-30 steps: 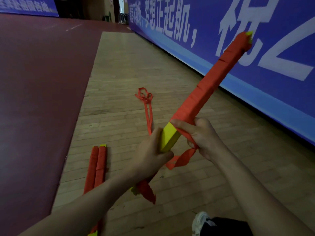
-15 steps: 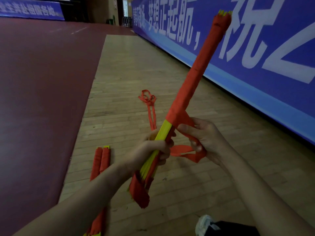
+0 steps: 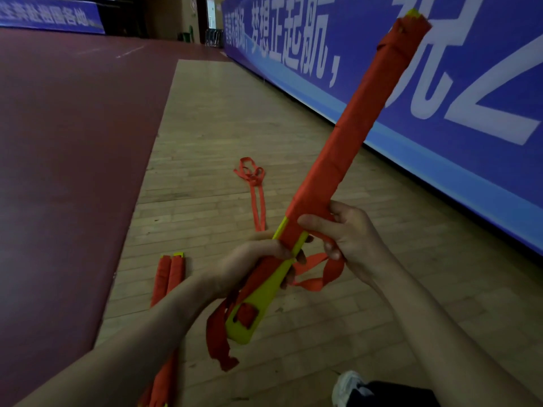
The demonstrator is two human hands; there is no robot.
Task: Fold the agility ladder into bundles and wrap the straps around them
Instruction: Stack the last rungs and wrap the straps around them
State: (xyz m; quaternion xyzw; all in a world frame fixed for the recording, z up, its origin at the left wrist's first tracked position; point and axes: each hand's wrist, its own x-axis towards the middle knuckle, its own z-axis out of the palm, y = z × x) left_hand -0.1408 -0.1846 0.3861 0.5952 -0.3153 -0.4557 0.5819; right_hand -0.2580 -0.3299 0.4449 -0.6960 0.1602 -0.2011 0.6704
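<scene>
L hand (image 3: 249, 265) fisted round bundle (image 3: 352, 133) near its low end; bundle points to 1 o'clock. R hand (image 3: 349, 242) pinches loose strap (image 3: 323, 274) at 3. Pull taut, overlap turns, no slack.

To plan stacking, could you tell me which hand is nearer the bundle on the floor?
Left. The left hand, gripping the held bundle, is right of the floor bundle; the right hand, pinching the strap, is farther right.
</scene>
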